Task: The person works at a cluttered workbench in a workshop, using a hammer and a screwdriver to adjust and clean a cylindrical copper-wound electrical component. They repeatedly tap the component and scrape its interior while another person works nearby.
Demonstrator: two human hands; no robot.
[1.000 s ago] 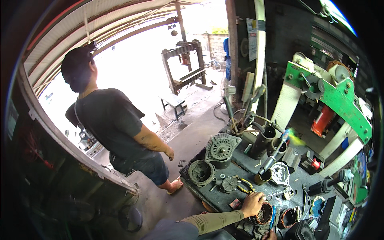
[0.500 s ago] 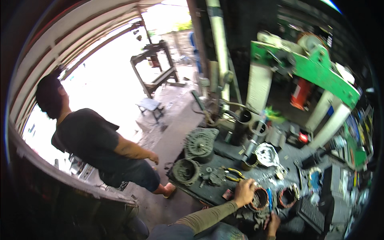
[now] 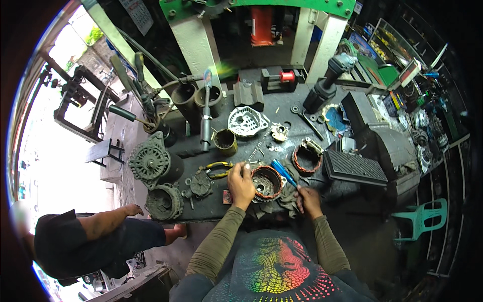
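A round stator with copper windings (image 3: 269, 194) lies at the bench's near edge, small metal parts inside its ring. Just left of it is my left hand (image 3: 241, 187), fingers bent together; whatever they pinch is too small to name. On its right, my right hand (image 3: 309, 200) is closed around the near end of a blue-handled tool (image 3: 284, 172), perhaps a screwdriver, which slants up beside the ring. Grey rag (image 3: 288, 199) is bunched under and beside the stator. A second copper-wound stator (image 3: 297, 163) sits farther right. Yellow-handled pliers (image 3: 220, 164) lie beyond my left hand.
Alternator housings (image 3: 151, 163) stand at the bench's left end. Metal cups (image 3: 225, 143), a pale end cover (image 3: 246, 121) and a ribbed black box (image 3: 354, 167) are also on it. A green press frame (image 3: 322, 7) rises behind. Another person (image 3: 95, 236) is at left.
My view has swung to the right and levelled, so the bench is now centred. Both hands stay beside the same stator, the right still holding the blue-handled tool.
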